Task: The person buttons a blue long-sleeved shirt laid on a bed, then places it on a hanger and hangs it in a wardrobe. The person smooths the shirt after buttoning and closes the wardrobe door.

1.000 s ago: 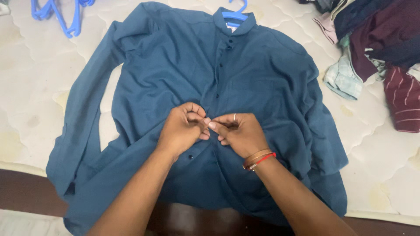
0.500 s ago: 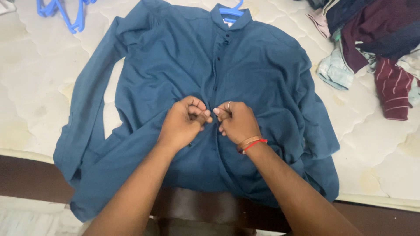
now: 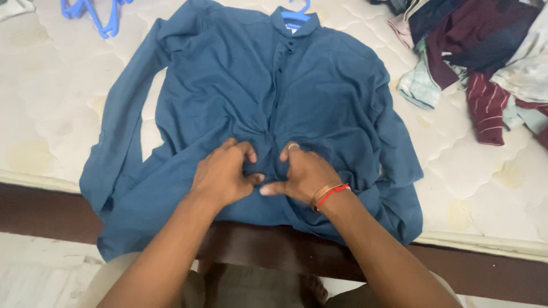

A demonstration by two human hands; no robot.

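Spread across a cream quilted mattress [image 3: 45,114], a long-sleeved teal-blue cotton shirt [image 3: 228,85] lies face up on a blue plastic hanger [image 3: 295,14], its dark-buttoned placket closed down to mid-chest and its hem draped over the bed's edge. Both hands, left hand [image 3: 221,174] and right hand [image 3: 299,174], pinch the bunched placket at the lower front, fingers curled narrow. Heaped maroon, striped and pale clothes [image 3: 479,51] lie to the right.

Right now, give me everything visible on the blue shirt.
The blue shirt is long-sleeved, of soft woven-looking cloth, with a band collar and dark buttons down the front. It lies face up and wrinkled on the mattress, hem hanging over the edge, a blue hanger at its collar. The left hand and right hand press its lower placket.
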